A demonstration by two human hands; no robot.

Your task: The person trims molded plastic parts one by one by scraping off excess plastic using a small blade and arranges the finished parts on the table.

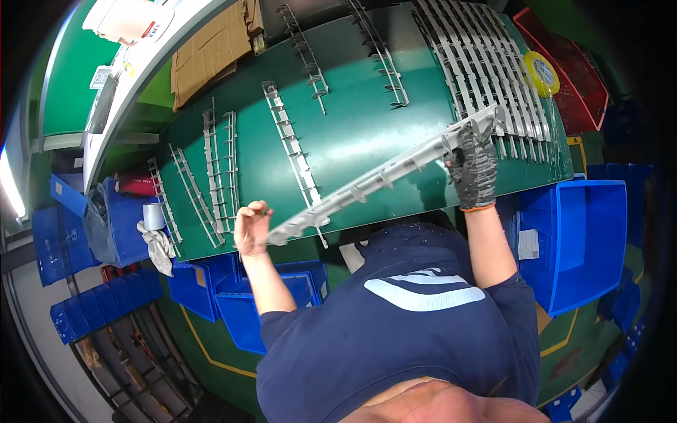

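A long grey slatted strip [384, 173] with short cross tabs slants over the green table, its right end higher in the picture. My right hand [474, 169], in a dark grey knitted glove with an orange cuff, grips it near that end. My left hand [252, 229] is bare, its fingers curled, right beside the strip's lower left end. Whether those fingers hold anything is hidden. Beyond the held strip, a similar strip [289, 137] lies lengthwise on the table, passing under it. Many more strips lie in a tight row [486, 70] at the far right.
Several other strips [213, 162] lie at the table's left, and two [381, 53] farther back. A yellow tape roll [541, 73] sits by the row's right side, near a red bin [564, 70]. Blue bins [591, 243] stand right and left below the green table [352, 127]; cardboard [208, 56] lies far left.
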